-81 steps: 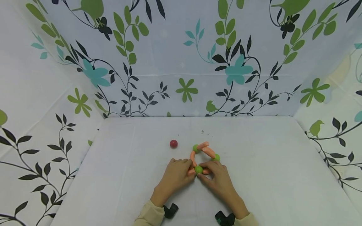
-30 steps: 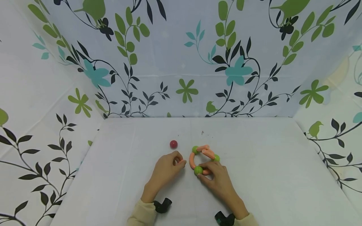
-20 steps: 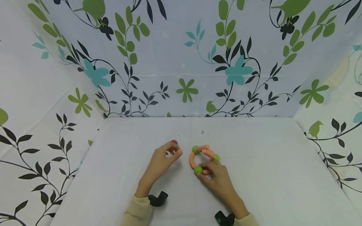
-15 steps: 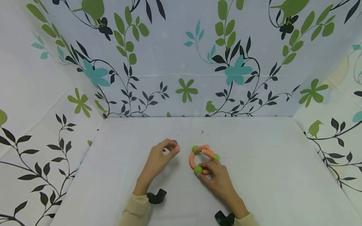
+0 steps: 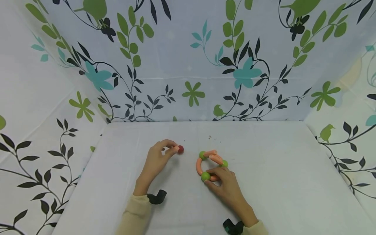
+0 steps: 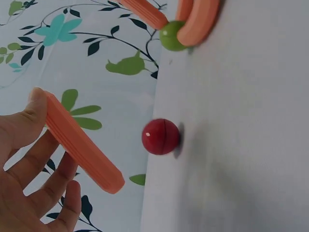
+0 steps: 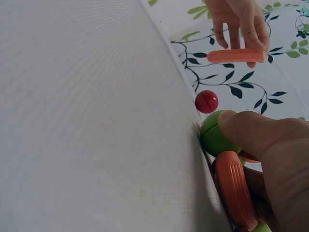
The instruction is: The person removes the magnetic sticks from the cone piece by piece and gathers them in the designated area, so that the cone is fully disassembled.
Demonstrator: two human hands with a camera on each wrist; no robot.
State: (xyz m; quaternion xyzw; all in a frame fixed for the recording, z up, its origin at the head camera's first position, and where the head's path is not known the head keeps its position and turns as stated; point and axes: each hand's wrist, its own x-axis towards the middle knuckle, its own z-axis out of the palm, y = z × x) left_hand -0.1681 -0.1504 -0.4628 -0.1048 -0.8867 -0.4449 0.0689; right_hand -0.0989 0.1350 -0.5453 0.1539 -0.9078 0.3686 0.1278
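Observation:
My left hand (image 5: 157,157) pinches a straight, ridged orange stick (image 6: 84,145) between thumb and fingers, off the table; the head view hides the stick behind the hand. A red ball (image 5: 180,149) with a seam line rests on the table by the left fingertips. To its right lies a ring of orange sticks (image 5: 199,166), some curved, joined by green balls (image 5: 202,155). My right hand (image 5: 225,185) pinches the ring's near green ball (image 5: 205,176). Beside that ball, a curved orange stick (image 7: 235,188) lies partly under the right fingers.
A white cloth (image 5: 279,173) covers the table. Leaf-patterned fabric (image 5: 176,65) hangs along the back and both sides. Each wrist carries a black camera (image 5: 157,197). Small dark specks (image 5: 210,137) mark the cloth beyond the ring.
My left hand has left the near green ball, moving left and away from me with the orange stick, past the red ball. The right hand has stayed at that green ball.

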